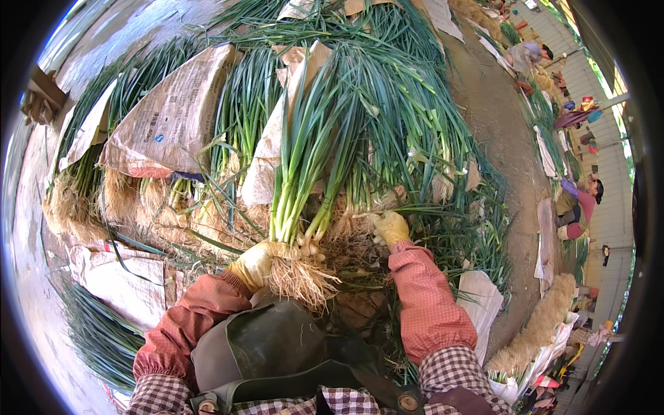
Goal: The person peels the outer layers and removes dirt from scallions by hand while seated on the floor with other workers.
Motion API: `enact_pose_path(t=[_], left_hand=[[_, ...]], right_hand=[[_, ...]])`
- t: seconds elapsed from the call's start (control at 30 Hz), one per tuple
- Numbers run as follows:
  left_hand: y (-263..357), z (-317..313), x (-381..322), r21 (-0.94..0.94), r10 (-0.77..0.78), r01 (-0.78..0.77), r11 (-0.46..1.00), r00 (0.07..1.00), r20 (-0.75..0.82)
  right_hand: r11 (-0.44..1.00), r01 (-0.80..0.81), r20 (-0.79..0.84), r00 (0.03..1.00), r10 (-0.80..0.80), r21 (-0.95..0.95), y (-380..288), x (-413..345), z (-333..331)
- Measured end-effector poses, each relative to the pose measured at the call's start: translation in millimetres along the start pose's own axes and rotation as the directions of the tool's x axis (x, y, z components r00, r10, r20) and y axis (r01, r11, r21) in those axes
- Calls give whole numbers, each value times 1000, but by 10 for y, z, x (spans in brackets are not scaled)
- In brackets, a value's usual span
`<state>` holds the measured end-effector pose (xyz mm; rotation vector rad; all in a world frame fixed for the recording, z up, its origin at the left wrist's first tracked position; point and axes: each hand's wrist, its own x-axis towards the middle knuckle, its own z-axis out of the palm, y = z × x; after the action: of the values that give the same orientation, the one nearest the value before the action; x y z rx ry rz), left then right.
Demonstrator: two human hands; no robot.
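In a yellow glove, my left hand [259, 263] is closed around the root end of a bunch of green onions [290, 202]. Their pale roots [301, 282] hang below it over my lap, and the long leaves point away from me. My right hand [390, 228], gloved too, is just right of the bunch, near the roots of other green onions [358, 181]; its fingers look curled, and whether they pinch a leaf or stem I cannot tell. Beyond both hands lies a wide heap of green onions [404, 98], leaves pointing away.
Woven sacks [168, 111] lie between the bunches at left and centre. Loose leaves [467, 228] litter the ground at right. Another sack [116, 282] and more green onions [98, 332] lie at lower left. Farther right, people [581, 207] sit near more bunches.
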<state>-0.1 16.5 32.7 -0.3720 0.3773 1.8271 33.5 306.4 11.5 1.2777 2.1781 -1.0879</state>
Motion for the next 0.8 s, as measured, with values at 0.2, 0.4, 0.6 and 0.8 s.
enact_pose_path(t=[0.2,0.4,0.6,0.8], left_hand=[[-23,-2,12,-26,-47,48,998,997,61],[-95,-289,85,6,-4,4,1000,994,-107],[-10,31,102,29,78,-74,997,969,-233],[-1,-195,115,-40,14,-25,999,964,-264]], right_hand=[[717,-172,577,729,-369,676,-375,-418,656],[832,298,57,929,-365,468,-457,-741,1022],[537,626,-283,758,-587,565,-196,-1156,764],[379,524,-407,844,-349,763,150,-942,314]])
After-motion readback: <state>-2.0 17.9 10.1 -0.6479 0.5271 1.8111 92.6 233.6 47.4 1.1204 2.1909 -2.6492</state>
